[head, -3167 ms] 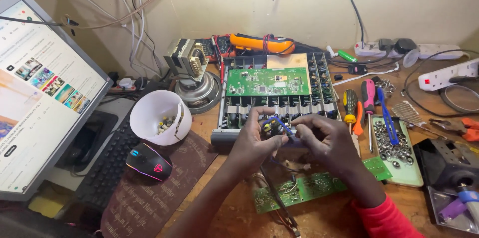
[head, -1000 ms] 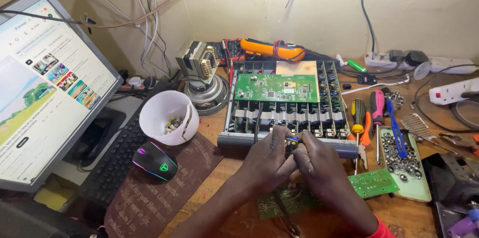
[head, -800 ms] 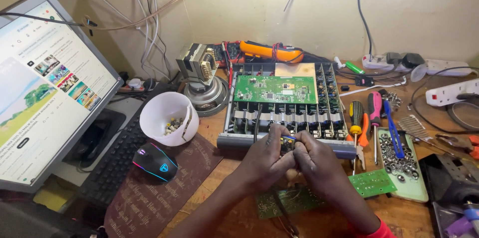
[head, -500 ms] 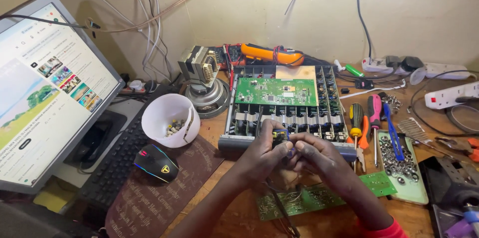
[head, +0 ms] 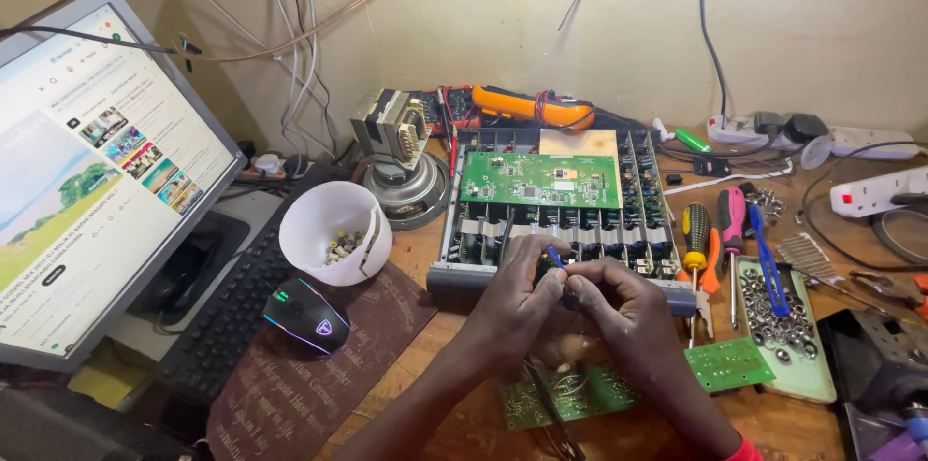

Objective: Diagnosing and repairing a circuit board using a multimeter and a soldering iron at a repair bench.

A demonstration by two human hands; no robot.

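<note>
My left hand (head: 517, 302) and right hand (head: 619, 311) meet at lower centre of the frame, fingers (head: 556, 279) of both pinched together on a small blue-tipped part (head: 555, 256) right at the front edge of the opened metal chassis (head: 551, 215) with its green circuit board (head: 541, 181). The wooden counter (head: 425, 364) is crowded: a loose green board (head: 619, 384) under my wrists, a white cup (head: 333, 234) of small bits and a lit mouse (head: 304, 316) at left, screwdrivers (head: 710, 234) at right. A monitor (head: 92, 181) fills the left edge, and cables (head: 290, 45) hang down the yellowish wall (head: 580, 45).
</note>
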